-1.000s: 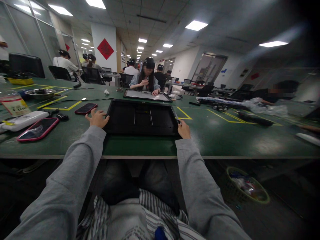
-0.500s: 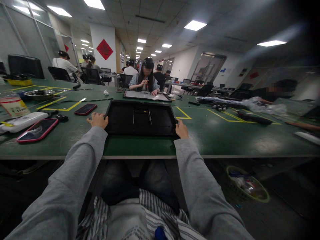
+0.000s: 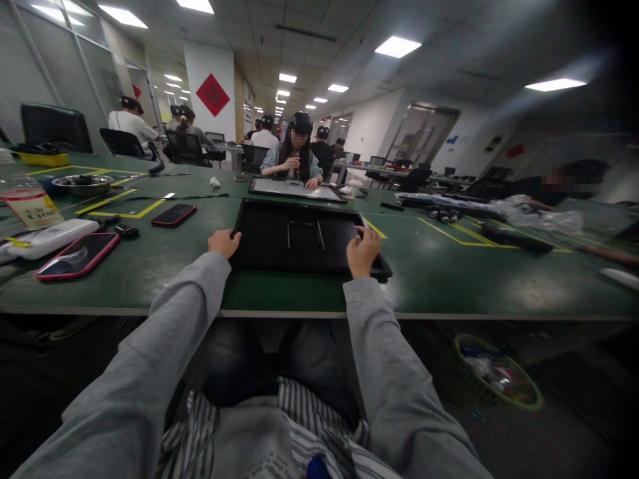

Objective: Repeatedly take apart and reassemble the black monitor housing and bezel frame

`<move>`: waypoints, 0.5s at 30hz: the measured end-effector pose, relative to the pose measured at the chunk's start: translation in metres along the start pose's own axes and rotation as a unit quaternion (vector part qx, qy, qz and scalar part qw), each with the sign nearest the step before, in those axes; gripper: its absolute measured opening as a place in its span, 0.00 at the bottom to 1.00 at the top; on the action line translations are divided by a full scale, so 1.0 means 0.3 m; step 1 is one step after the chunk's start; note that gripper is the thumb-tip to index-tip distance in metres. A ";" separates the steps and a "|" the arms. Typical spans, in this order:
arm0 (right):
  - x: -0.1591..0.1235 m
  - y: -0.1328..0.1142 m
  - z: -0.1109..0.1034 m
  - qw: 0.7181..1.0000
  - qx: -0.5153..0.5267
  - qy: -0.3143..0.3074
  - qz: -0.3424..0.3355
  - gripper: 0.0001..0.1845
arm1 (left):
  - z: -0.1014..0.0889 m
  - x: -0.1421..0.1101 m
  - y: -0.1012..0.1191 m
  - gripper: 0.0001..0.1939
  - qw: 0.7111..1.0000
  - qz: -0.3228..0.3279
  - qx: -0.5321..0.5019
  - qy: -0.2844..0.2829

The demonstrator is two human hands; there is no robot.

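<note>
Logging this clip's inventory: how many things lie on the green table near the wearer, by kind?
Black rectangular panel frame, gripped by left hand and right hand: 1
Smartphones, a large red-edged one and a smaller red one: 2
White oblong plastic case: 1
Round metal dish: 1
Total: 5

A long green table [image 3: 449,279] marked with yellow lines carries a black tray [image 3: 304,236] near its front edge, two phones [image 3: 77,255] at left, a white case [image 3: 50,238], and a steel bowl [image 3: 82,183].
</note>
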State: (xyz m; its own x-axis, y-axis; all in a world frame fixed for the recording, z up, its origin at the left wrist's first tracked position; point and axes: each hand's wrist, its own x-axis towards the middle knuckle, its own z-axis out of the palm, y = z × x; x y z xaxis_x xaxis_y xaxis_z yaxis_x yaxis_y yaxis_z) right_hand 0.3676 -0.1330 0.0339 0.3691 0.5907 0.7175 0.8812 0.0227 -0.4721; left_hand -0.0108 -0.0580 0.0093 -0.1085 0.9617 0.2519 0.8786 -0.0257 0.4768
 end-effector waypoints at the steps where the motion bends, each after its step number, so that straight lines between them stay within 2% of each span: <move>1: -0.022 -0.054 0.023 0.999 0.013 -0.019 -0.024 0.21 | 0.028 -0.013 0.061 0.30 1.000 0.016 -0.016 -0.018; 3: -0.076 -0.159 0.081 0.995 0.031 -0.061 -0.067 0.19 | 0.095 -0.037 0.193 0.29 0.996 0.051 -0.045 -0.054; 5: -0.130 -0.238 0.137 0.990 0.031 -0.100 -0.099 0.22 | 0.166 -0.058 0.312 0.29 0.983 0.094 -0.103 -0.123; 7: -0.166 -0.267 0.170 0.983 -0.014 -0.150 -0.108 0.28 | 0.224 -0.067 0.386 0.27 0.972 0.119 -0.138 -0.146; 8: -0.174 -0.260 0.175 0.979 -0.044 -0.169 -0.105 0.29 | 0.244 -0.067 0.401 0.27 0.969 0.126 -0.153 -0.148; 11: -0.158 -0.172 0.147 0.970 -0.120 -0.200 -0.074 0.32 | 0.258 -0.037 0.352 0.25 0.966 0.128 -0.183 -0.129; 15: -0.097 0.016 0.072 0.963 -0.171 -0.202 -0.045 0.31 | 0.186 0.034 0.160 0.23 0.972 0.094 -0.203 -0.077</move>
State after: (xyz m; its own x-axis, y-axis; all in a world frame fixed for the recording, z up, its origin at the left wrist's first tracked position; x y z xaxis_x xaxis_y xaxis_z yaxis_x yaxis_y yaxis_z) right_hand 0.3548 -0.1327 -0.0002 0.2020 0.8663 0.4569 0.9757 -0.1375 -0.1706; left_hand 0.0561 -0.0342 -0.0122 0.1334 0.9584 0.2525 0.6174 -0.2797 0.7352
